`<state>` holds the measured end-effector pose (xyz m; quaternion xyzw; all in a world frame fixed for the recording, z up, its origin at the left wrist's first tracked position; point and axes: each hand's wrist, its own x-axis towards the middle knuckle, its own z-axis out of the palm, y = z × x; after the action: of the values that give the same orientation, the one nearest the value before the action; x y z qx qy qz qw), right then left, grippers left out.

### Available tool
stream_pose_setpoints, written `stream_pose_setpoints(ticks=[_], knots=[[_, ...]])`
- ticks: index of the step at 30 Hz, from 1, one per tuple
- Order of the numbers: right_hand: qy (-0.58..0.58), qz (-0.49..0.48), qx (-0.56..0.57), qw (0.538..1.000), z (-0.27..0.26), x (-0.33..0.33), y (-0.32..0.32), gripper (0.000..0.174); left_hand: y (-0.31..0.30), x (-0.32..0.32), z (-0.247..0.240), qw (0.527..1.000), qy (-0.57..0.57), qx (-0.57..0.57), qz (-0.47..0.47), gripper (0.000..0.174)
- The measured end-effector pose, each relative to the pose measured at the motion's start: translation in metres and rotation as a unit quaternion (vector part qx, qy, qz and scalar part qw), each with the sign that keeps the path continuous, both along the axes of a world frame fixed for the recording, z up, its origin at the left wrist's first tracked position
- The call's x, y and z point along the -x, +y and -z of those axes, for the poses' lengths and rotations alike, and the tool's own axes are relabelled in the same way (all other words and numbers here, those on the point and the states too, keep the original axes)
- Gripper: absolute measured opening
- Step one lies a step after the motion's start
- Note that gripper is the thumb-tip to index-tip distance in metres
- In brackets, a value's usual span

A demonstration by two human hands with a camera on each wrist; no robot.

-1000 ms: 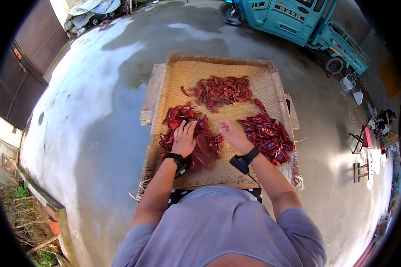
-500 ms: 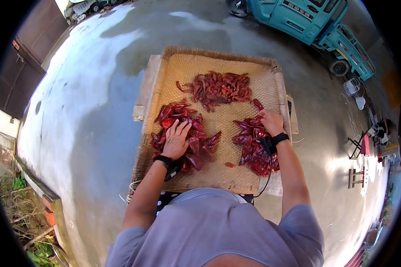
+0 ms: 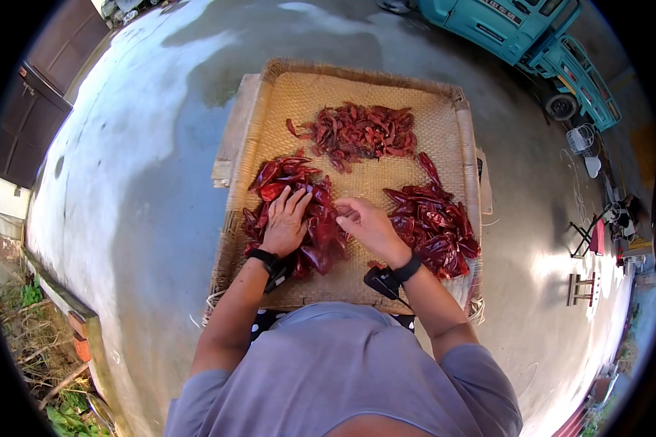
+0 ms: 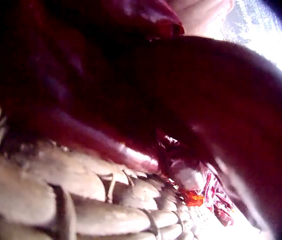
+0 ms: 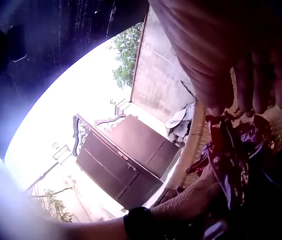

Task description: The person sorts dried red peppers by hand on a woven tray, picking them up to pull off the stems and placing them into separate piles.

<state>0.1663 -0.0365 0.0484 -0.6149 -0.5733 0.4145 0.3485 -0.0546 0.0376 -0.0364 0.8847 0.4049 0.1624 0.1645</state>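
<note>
My left hand (image 3: 287,220) rests on the left pile of dried red chillies (image 3: 319,251), fingers extended over it. In the left wrist view, large glossy dark-red chillies (image 4: 131,90) fill most of the picture. My right hand (image 3: 368,229) is at the right edge of that same pile, its fingers bent. The right wrist view shows its thumb and fingers apart, tips right at a wrinkled chilli (image 5: 228,160). All piles lie in a shallow woven tray (image 3: 361,197). A second pile of chillies (image 3: 437,229) sits on the right.
Toward the tray's far end lies a heap of smaller, duller chillies (image 3: 361,131). Wooden boards (image 3: 229,149) stick out under the tray's left side. A turquoise three-wheeled truck (image 3: 503,33) is parked beyond, on the concrete floor (image 3: 153,182). A small stool (image 3: 582,290) stands far right.
My right hand went from between the piles to the right pile, then came back left to the left pile's edge. My left hand stays on the left pile.
</note>
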Motion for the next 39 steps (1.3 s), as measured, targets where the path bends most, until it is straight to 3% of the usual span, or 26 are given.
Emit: stream_pose_setpoints(ticks=[1, 3, 7, 10, 14, 17, 20, 25, 29, 32, 34, 36, 37, 39], knots=[[-0.120, 0.022, -0.063, 0.991, 0.008, -0.007, 0.002, 0.032, 0.001, 0.001, 0.001, 1.000, -0.002, 0.002, -0.002, 0.060], [-0.352, 0.060, -0.186, 0.915, 0.020, -0.041, 0.009, 0.033, 0.001, 0.001, 0.004, 1.000, 0.000, 0.000, -0.001, 0.059], [-0.529, 0.116, -0.009, 0.840, 0.019, -0.115, 0.020, 0.032, 0.000, 0.001, 0.007, 1.000, -0.016, 0.008, -0.005, 0.059], [-0.564, 0.102, 0.076, 0.816, 0.035, -0.150, 0.019, 0.031, -0.001, 0.001, 0.007, 1.000, -0.012, 0.005, -0.011, 0.058], [-0.521, 0.110, 0.024, 0.846, 0.050, -0.165, 0.013, 0.016, -0.001, 0.002, 0.012, 1.000, -0.017, 0.006, -0.010, 0.064], [-0.585, 0.097, 0.018, 0.805, 0.060, -0.172, 0.020, 0.016, -0.001, 0.002, 0.013, 1.000, -0.018, 0.009, -0.006, 0.068], [-0.571, 0.131, -0.065, 0.808, 0.041, -0.153, 0.026, 0.012, -0.001, 0.002, 0.014, 1.000, -0.016, 0.003, -0.004, 0.069], [-0.385, 0.083, -0.218, 0.893, 0.007, -0.073, 0.035, 0.014, 0.000, 0.001, 0.015, 1.000, -0.017, -0.019, -0.007, 0.060], [-0.193, -0.019, -0.040, 0.980, 0.012, -0.013, 0.044, 0.022, -0.001, 0.000, 0.013, 1.000, -0.020, -0.019, -0.013, 0.058], [-0.144, -0.006, -0.065, 0.987, 0.013, -0.015, 0.050, 0.025, -0.001, 0.000, 0.012, 0.999, -0.025, -0.015, -0.014, 0.058], [-0.328, 0.048, -0.154, 0.931, 0.035, -0.056, 0.065, 0.024, 0.000, 0.001, 0.016, 1.000, -0.023, -0.015, -0.011, 0.058], [-0.450, 0.117, -0.048, 0.884, 0.024, -0.094, 0.074, 0.025, 0.001, 0.002, 0.016, 1.000, -0.017, -0.019, -0.008, 0.059], [-0.492, 0.138, 0.009, 0.859, 0.034, -0.122, 0.080, 0.036, 0.001, 0.002, 0.015, 1.000, -0.015, -0.021, -0.008, 0.059], [-0.549, 0.187, 0.058, 0.812, 0.055, -0.161, 0.081, 0.035, 0.001, 0.001, 0.012, 1.000, -0.012, -0.012, -0.008, 0.061]])
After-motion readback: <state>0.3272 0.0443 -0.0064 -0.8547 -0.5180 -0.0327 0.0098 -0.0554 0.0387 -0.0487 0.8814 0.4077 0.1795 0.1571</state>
